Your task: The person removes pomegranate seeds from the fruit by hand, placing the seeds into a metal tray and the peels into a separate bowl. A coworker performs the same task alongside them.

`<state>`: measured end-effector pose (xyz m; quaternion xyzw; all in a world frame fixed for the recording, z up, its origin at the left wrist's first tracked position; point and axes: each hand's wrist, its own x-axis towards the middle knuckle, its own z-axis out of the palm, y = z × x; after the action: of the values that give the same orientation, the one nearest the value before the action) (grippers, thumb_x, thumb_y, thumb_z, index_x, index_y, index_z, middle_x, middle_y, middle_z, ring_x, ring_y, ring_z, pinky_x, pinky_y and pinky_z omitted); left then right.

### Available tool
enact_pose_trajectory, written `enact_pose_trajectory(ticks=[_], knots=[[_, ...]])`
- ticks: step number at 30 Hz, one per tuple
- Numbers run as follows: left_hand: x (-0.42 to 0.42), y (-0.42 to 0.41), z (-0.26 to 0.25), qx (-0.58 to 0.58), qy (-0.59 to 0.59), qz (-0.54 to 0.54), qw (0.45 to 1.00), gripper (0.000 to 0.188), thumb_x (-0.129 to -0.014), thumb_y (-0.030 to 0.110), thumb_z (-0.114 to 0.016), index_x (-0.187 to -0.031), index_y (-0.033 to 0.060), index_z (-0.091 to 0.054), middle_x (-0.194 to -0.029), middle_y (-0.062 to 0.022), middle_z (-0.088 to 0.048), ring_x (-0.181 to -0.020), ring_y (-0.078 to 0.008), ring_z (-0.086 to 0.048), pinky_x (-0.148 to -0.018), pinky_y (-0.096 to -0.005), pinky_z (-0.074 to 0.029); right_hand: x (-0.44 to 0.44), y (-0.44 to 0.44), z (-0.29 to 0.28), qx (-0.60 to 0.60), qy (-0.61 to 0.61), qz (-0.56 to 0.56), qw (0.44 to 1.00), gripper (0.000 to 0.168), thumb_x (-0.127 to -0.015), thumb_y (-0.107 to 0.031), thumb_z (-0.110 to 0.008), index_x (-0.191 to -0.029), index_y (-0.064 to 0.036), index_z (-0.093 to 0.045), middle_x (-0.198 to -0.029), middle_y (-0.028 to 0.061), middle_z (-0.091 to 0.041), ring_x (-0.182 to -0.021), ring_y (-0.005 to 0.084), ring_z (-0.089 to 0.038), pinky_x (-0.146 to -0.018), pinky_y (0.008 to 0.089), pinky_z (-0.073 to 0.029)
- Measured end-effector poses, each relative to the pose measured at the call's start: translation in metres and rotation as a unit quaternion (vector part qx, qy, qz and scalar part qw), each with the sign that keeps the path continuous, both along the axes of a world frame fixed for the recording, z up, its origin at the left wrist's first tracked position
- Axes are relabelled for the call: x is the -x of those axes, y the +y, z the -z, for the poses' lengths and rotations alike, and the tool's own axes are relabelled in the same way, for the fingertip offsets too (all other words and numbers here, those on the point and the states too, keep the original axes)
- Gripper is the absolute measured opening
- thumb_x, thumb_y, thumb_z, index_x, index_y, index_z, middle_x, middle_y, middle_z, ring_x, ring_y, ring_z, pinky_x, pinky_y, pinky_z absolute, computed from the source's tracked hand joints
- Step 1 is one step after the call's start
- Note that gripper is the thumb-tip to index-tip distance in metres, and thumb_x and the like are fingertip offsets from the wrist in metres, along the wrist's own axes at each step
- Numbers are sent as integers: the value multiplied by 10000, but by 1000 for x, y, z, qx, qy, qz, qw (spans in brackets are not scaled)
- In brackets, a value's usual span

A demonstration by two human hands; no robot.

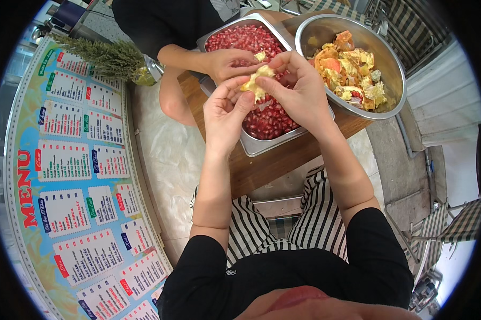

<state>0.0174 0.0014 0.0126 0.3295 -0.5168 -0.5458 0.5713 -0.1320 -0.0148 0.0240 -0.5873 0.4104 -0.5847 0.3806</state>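
Between my two hands is a pale yellow piece of pomegranate rind and pith [260,82]. My left hand [228,112] pinches its near left side with thumb and fingertips. On its right, the thumb and fingers of my right hand [298,92] grip the same piece. Directly below lies a rectangular steel pan [253,149] holding loose red pomegranate seeds [270,122]. A second steel pan [260,19] of seeds [244,37] adjoins it on the far side. Over the pans, another person's hand [230,64] is beside a yellow pith scrap [260,56].
A round steel bowl [400,96] of torn pomegranate rinds [344,72] stands at the right on the wooden table [264,172]. Along the left runs a large printed menu board [88,168]. A bunch of dried greenery [104,56] lies beyond it. Checkered folding chairs [408,24] stand behind the bowl.
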Motion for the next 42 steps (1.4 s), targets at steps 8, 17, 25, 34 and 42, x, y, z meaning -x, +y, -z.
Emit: enact_pose_trajectory(ticks=[8,17,25,34,42], knots=[[0,-1,-3,-101,158,20,982,256,-878,14,-487,-1131,-19,-470,-1036,-100,-572,-905,-150,-597,-785,-286,-536,4,4,-8,-56,-106,-109,987,240,-782,-108,-653,-980,23,-614,-889,44,-640,-710,76,-563,-617,200,-457],[2,-2,6,-101,209,57,971,247,-880,2,-455,-1126,-1,-480,-1013,-97,-584,-896,-157,-603,-769,-300,-549,5,7,-8,30,31,-77,996,144,-776,-62,-654,-894,19,-634,-797,24,-606,-709,67,-538,-642,203,-427],[-2,-2,8,-129,245,137,951,228,-880,18,-455,-1101,-7,-505,-1003,-99,-597,-831,-144,-620,-669,-258,-562,5,4,-5,39,5,10,999,84,-781,-37,-614,-835,27,-623,-736,91,-633,-624,123,-592,-566,242,-461],[8,2,0,-58,65,-46,995,136,-885,90,-533,-991,6,-553,-837,-18,-594,-689,-47,-550,-576,-181,-475,11,1,-8,91,-36,8,995,73,-757,-2,-618,-820,32,-628,-777,80,-619,-644,115,-596,-545,202,-470],[16,0,10,151,-83,-222,960,116,-839,59,-600,-915,-20,-560,-823,-19,-531,-678,-58,-493,-595,-170,-419,2,12,-14,78,76,-30,994,114,-769,-30,-641,-863,35,-642,-871,58,-608,-705,65,-552,-592,181,-445]])
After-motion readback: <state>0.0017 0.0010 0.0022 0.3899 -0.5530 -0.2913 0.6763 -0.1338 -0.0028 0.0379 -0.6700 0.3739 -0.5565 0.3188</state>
